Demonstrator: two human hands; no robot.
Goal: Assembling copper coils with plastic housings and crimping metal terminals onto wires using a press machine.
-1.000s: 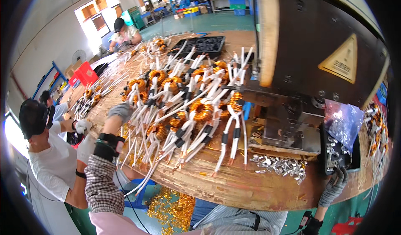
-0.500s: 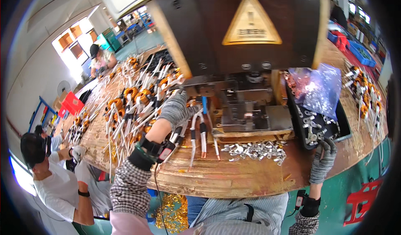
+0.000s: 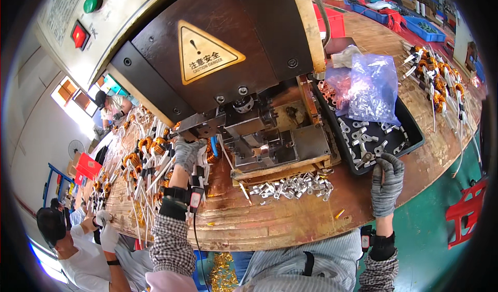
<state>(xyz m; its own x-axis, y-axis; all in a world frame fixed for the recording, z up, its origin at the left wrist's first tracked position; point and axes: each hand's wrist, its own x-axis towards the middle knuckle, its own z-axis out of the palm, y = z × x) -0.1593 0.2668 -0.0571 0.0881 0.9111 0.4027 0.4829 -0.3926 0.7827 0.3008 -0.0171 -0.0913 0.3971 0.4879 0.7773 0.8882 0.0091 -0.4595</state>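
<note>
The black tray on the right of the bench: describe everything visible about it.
The black tray is a shallow, dark, plastic-looking rectangle with a raised rim, lying flat on the wooden bench just right of the press machine. Loose silvery metal terminals are scattered across its floor. A crumpled clear plastic bag rests over its far half. The right hand, in a grey knit glove, reaches over the near rim, fingertips at the terminals in the near corner.
</note>
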